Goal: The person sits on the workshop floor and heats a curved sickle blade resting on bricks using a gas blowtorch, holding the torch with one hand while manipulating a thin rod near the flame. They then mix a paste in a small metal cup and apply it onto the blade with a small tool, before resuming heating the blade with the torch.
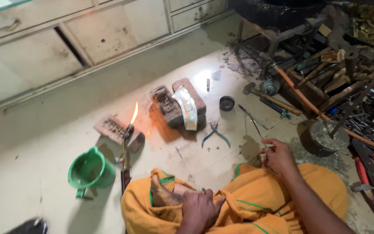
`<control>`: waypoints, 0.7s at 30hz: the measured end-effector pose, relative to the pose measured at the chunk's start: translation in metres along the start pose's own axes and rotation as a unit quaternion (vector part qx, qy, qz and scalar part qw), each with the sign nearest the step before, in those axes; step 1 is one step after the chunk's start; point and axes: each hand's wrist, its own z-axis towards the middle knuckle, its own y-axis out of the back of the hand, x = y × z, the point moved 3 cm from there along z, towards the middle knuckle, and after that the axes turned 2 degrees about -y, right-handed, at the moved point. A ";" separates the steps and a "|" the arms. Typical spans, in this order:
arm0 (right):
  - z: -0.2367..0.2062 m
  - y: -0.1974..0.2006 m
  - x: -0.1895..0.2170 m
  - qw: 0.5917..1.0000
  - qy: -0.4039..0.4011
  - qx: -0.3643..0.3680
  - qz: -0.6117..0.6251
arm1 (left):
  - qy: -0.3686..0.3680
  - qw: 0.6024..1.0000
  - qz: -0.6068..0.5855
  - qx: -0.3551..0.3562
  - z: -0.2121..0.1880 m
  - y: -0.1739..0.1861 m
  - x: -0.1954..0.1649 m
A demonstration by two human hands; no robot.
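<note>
A thin metal rod (pixel 256 125) is being pinched in the right hand (pixel 278 156) on the floor (pixel 44 182), best kept clear of the lit torch (pixel 126 143), while the left hand (pixel 200 208) is being rested, loosely curled and holding nothing, on the lap.

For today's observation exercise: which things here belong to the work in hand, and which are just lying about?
In use:
right hand pinching thin tweezers
lit torch
curved metal strip on bricks
left hand, resting on the lap

Lying about:
green mug
blue-handled pliers
hammer
small black dish
</note>
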 end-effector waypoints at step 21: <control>0.181 -0.140 -0.026 0.814 0.097 0.101 -0.564 | 0.449 0.803 -0.157 -0.360 -0.048 -0.001 0.379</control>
